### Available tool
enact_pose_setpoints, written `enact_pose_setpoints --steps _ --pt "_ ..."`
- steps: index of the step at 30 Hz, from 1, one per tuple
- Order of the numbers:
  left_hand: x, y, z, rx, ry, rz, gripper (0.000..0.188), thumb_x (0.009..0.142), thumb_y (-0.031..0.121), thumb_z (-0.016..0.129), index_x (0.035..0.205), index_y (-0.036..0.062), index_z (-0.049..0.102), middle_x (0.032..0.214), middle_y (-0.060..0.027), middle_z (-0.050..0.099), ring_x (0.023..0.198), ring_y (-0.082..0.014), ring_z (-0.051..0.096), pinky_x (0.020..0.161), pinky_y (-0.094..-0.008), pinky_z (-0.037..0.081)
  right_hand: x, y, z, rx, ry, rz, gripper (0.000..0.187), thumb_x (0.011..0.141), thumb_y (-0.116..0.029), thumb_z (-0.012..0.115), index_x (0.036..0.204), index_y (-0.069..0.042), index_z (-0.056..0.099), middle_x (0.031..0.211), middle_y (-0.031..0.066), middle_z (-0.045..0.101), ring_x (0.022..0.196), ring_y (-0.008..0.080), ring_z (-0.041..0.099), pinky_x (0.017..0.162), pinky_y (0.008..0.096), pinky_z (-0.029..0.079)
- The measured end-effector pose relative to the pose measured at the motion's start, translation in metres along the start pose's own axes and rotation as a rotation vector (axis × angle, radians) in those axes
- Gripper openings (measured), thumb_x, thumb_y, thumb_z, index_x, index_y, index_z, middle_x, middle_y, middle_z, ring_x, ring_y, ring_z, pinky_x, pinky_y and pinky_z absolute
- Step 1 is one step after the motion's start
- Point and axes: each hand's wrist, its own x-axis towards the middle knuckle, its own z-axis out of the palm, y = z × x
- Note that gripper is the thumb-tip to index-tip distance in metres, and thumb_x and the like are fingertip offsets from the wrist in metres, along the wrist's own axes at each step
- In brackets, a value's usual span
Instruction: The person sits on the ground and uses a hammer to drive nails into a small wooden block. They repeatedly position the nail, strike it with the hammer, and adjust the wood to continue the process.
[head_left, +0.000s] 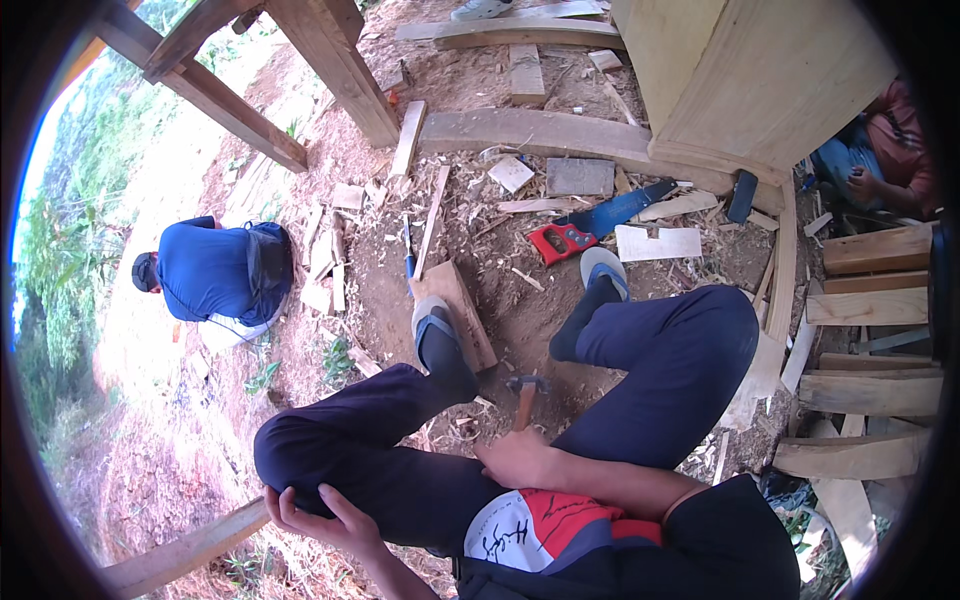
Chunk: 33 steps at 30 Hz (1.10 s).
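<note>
My right hand point(517, 458) is closed around the wooden handle of a hammer point(525, 403), between my bent legs. The hammer's dark metal head points away from me, close above the dirt. My left hand point(325, 515) lies on my left knee with its fingers apart, holding nothing. A thick wooden block point(466, 318) lies on the ground, partly under my left sandal point(432, 312). Beyond that sandal, a slim blue-handled tool, apparently a chisel point(410, 262), rests against the block. Near my right sandal point(604, 270) is a handsaw point(618, 214) with a red handle and blue blade.
Wood shavings and offcuts point(658, 243) litter the dirt. A large wooden panel point(750, 90) stands at far right, beside stacked timber point(868, 306). A wooden post frame point(330, 70) rises at far left. One person in blue point(215, 268) sits left; another point(895, 150) is at right.
</note>
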Motion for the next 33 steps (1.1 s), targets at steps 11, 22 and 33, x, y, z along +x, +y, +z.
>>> enact_pose_setpoints --steps 11,22,33 --pt "0.002 0.004 0.000 0.000 -0.023 -0.034 0.038 0.093 0.019 0.052 0.125 0.0002 0.041 0.141 -0.0212 0.034 0.136 -0.0350 0.030 0.113 -0.0515 0.021 0.005 -0.003 -0.002 -0.105 -0.020 -0.078 0.033 0.090 -0.037 0.059 0.113 -0.013 0.063 0.099 0.0132 0.066 0.085 0.0318 0.070 0.070 0.0508 0.053" --pt "0.009 0.011 0.006 -0.027 -0.031 -0.041 0.040 0.091 0.016 0.053 0.125 0.0021 0.040 0.142 -0.0211 0.033 0.136 -0.0361 0.029 0.114 -0.0518 0.018 -0.004 -0.002 -0.007 -0.053 0.045 -0.075 0.035 0.090 -0.037 0.061 0.111 -0.009 0.062 0.097 0.0142 0.064 0.084 0.0311 0.069 0.072 0.0488 0.050" --pt "0.008 -0.002 0.005 0.036 -0.008 -0.135 0.037 0.091 0.017 0.053 0.122 0.0013 0.040 0.140 -0.0211 0.034 0.134 -0.0350 0.031 0.113 -0.0517 0.019 -0.004 -0.002 -0.004 -0.100 0.091 -0.089 0.040 0.090 -0.037 0.061 0.119 -0.010 0.057 0.098 0.0134 0.064 0.084 0.0316 0.069 0.074 0.0488 0.052"
